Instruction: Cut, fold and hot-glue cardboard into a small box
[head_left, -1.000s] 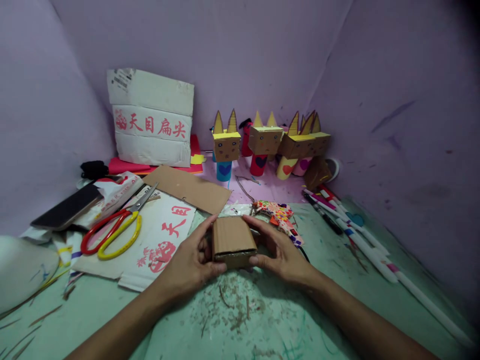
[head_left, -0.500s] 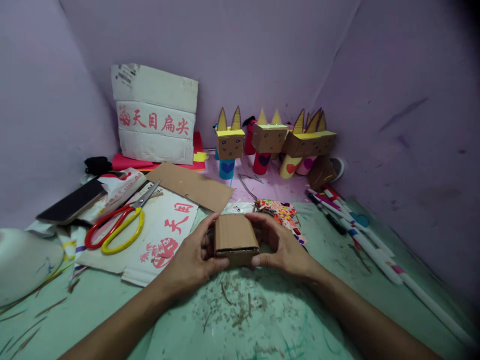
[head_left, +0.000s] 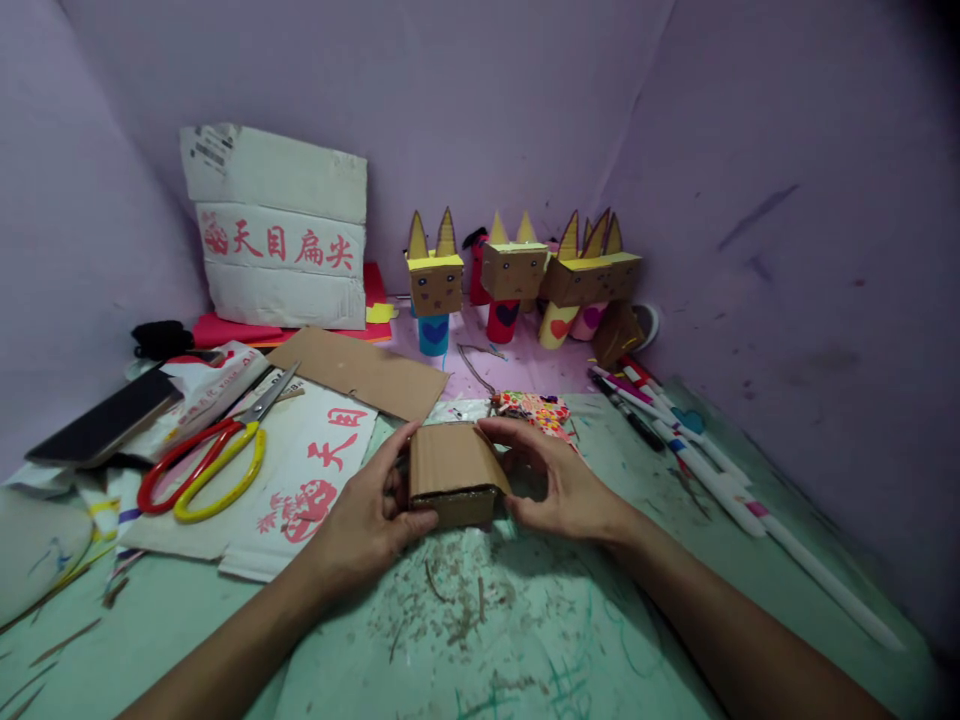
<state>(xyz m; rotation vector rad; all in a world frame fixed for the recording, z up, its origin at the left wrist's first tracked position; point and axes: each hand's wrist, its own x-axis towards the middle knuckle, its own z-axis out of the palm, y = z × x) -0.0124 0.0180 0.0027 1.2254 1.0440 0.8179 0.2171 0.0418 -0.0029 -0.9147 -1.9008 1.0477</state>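
Observation:
A small brown cardboard box (head_left: 454, 465) sits low over the green tabletop in front of me, its open-looking seam facing my side. Around its left side wraps my left hand (head_left: 379, 500), the thumb at the lower front corner. My right hand (head_left: 555, 485) grips the right edge, fingertips at the back top corner and thumb near the front. The top sheet of the box reaches out past the right wall there. Just behind the box lies flowered fabric (head_left: 544, 410), partly covered by my right hand.
Scissors (head_left: 244, 430) lie on printed white cardboard (head_left: 337, 425) to the left, near a brown cardboard sheet (head_left: 364, 370) and a dark phone-like slab (head_left: 105, 415). Cardboard-headed figures (head_left: 435, 285) stand at the back. Pens and white sticks (head_left: 720, 480) lie right. Scraps litter the front.
The whole view has shifted, so things appear farther left. On the box's right side, the top sheet now sticks out more and my right thumb has moved toward that side.

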